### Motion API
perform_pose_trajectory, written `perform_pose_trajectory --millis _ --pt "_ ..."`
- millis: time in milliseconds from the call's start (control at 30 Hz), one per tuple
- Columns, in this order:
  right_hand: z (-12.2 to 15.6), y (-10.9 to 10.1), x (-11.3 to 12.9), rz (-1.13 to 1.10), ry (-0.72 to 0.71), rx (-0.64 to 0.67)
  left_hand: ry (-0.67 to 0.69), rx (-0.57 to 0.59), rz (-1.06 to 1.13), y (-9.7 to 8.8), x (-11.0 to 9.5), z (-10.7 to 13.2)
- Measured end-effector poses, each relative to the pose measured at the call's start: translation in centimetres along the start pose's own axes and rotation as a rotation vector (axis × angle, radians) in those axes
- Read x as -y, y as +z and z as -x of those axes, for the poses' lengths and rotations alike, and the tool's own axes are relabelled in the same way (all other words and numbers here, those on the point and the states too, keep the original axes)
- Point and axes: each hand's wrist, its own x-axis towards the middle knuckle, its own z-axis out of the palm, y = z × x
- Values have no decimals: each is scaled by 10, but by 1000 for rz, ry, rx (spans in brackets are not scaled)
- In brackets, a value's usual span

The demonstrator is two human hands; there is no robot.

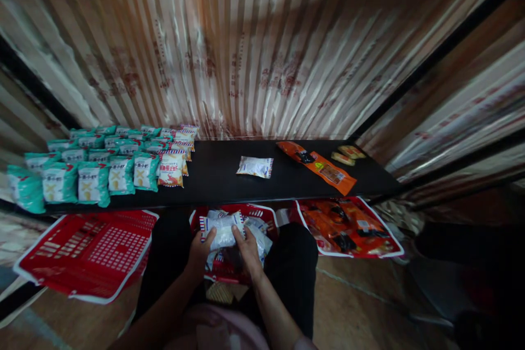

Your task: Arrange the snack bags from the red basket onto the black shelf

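Both of my hands grip one white snack packet point(225, 231) with blue-and-red striped edges, held over a red basket point(262, 212) between my knees. My left hand point(200, 249) holds the packet's left side, thumb on top. My right hand point(247, 246) holds its right lower side, fingers curled. More white packets lie in the basket under it. One matching white packet point(255, 167) lies alone in the middle of the black shelf point(217, 183) just beyond.
Rows of green packets point(82, 167) and some red-and-white packets point(174, 161) fill the shelf's left end. Orange packets point(318, 167) lie at its right. An empty red basket point(88, 251) sits on the floor at left; another red basket with orange packets point(348, 227) at right.
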Motion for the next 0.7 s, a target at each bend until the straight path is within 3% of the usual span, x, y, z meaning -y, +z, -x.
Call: perform_pose_trajectory --millis 167,400,700 --pt "1 8 -6 -170 88 -116 27 -97 -74 2 -5 5" --pt "7 20 -8 -438 122 -77 73 -160 14 10 -8 15" --pt "10 26 -5 -340 119 -60 75 -180 37 9 5 10"
